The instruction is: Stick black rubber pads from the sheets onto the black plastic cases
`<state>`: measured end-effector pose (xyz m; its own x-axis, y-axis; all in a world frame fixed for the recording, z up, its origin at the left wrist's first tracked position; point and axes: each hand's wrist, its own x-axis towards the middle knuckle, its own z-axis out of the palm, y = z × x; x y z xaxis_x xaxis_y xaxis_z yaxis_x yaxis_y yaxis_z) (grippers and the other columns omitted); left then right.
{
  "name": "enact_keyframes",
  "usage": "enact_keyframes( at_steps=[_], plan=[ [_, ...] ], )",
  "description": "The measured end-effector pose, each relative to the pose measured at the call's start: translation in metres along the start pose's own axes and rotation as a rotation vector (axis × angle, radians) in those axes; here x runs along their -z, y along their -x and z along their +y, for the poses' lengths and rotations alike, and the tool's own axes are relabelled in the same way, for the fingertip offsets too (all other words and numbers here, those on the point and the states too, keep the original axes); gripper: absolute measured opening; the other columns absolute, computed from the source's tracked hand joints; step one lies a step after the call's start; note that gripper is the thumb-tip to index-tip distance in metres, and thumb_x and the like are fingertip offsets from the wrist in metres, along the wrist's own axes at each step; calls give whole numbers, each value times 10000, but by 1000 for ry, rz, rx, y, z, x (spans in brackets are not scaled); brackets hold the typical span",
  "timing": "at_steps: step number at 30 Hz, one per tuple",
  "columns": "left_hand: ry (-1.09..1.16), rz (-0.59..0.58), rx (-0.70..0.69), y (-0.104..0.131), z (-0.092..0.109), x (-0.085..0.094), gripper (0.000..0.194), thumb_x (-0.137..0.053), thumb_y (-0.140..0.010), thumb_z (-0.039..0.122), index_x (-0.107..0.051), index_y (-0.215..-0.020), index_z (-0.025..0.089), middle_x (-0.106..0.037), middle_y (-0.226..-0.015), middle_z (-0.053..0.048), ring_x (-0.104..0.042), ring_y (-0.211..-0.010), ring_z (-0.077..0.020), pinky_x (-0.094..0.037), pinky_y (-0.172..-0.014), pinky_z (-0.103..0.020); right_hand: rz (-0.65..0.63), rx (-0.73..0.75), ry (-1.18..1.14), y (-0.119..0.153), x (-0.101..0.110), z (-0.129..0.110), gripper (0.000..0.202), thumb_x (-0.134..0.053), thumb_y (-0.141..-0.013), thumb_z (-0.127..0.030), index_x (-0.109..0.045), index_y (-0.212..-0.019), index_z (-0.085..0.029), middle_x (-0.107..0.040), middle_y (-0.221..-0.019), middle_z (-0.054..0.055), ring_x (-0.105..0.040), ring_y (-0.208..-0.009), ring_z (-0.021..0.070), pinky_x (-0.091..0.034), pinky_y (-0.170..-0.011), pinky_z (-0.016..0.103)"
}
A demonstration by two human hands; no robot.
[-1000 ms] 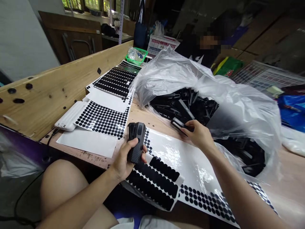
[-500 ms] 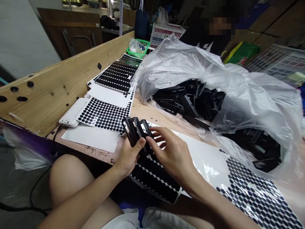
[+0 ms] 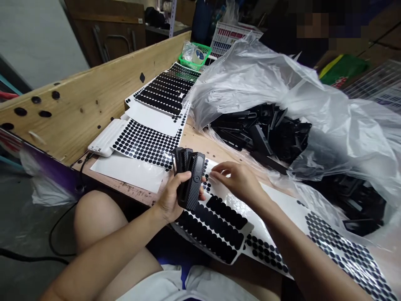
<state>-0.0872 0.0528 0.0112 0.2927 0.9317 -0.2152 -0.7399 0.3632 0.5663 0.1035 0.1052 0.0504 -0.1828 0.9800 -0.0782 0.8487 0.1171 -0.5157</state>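
My left hand (image 3: 171, 196) is closed around a small stack of black plastic pieces (image 3: 194, 177) with a carbon-fibre-like texture. The front piece has a small round recess in its face. To the right, my right hand (image 3: 238, 177) has its thumb and fingertips drawn together over a white sheet with round black stickers (image 3: 266, 251). Whether a sticker sits between those fingertips is too small to tell. A smaller sheet with rows of larger black dots (image 3: 216, 230) lies below both hands, at the table's near edge.
A translucent plastic bag (image 3: 250, 79) spills many black plastic parts (image 3: 260, 133) on the right. More dot sheets (image 3: 147, 144), a white power-bank-like box (image 3: 106, 138) and a green basket (image 3: 196, 56) lie along the wooden side board (image 3: 94, 83). Another person sits behind the bag.
My right hand has left the black pieces and moved right, over the sticker sheet. The stack in my left hand has turned, so a broad face now shows. The view has shifted slightly.
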Motion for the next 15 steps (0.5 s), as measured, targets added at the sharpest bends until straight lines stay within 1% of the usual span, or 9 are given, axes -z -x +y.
enact_keyframes(
  at_steps=[2,4,6,9,10,12,13,15],
  plan=[
    [48,26,38,-1,1,-1,453,-798,-792,438,-704,-1068,91,-710,-919,-71,-670,-698,-142,-610,-603,-257,-45,14,12,-6,-8,0,93,-718,-856,-245,-790,-801,-227,-815,-840,56,-747,-777,251,-533,-668,345],
    [61,24,57,-1,2,-1,462,-801,-795,446,-713,-1064,82,-710,-918,-78,-674,-716,-146,-610,-597,-248,-57,14,30,-10,-12,-2,103,-707,-842,-215,-796,-793,-233,-806,-810,59,-736,-767,260,-504,-659,349],
    [44,4,56,-1,2,-1,467,-799,-813,445,-710,-1095,84,-714,-922,-81,-678,-722,-151,-607,-583,-245,-76,9,24,-16,-13,-1,110,-706,-813,-193,-795,-767,-238,-792,-766,59,-722,-745,267,-481,-653,355],
    [10,-6,38,-1,1,0,470,-796,-840,441,-691,-1149,103,-717,-924,-76,-680,-726,-152,-600,-570,-240,-145,3,-68,-25,-9,3,98,-732,-749,-194,-759,-666,-240,-758,-681,39,-695,-683,240,-481,-636,342],
    [0,-5,33,-1,1,0,469,-796,-846,446,-687,-1150,107,-718,-929,-76,-682,-730,-152,-601,-572,-240,-165,-1,-111,-26,-7,5,94,-739,-743,-220,-748,-650,-237,-753,-675,38,-689,-671,229,-491,-636,338],
    [-18,-6,25,-1,1,0,470,-800,-850,462,-681,-1144,116,-722,-948,-81,-690,-747,-157,-608,-586,-244,-188,-19,-207,-23,-1,8,148,-731,-770,-343,-738,-674,-230,-754,-705,44,-682,-667,209,-520,-641,332],
    [-27,-8,23,-2,1,0,474,-804,-848,470,-678,-1144,122,-724,-957,-84,-695,-756,-162,-613,-590,-249,-193,-43,-304,-19,1,8,207,-732,-773,-420,-734,-698,-226,-752,-735,49,-679,-677,201,-536,-646,329],
    [-43,-9,25,-2,0,0,484,-818,-836,479,-672,-1142,134,-729,-968,-87,-709,-775,-178,-624,-599,-264,-213,-121,-592,-6,7,5,328,-778,-726,-542,-717,-720,-219,-725,-773,44,-663,-703,182,-554,-639,312]
  ],
)
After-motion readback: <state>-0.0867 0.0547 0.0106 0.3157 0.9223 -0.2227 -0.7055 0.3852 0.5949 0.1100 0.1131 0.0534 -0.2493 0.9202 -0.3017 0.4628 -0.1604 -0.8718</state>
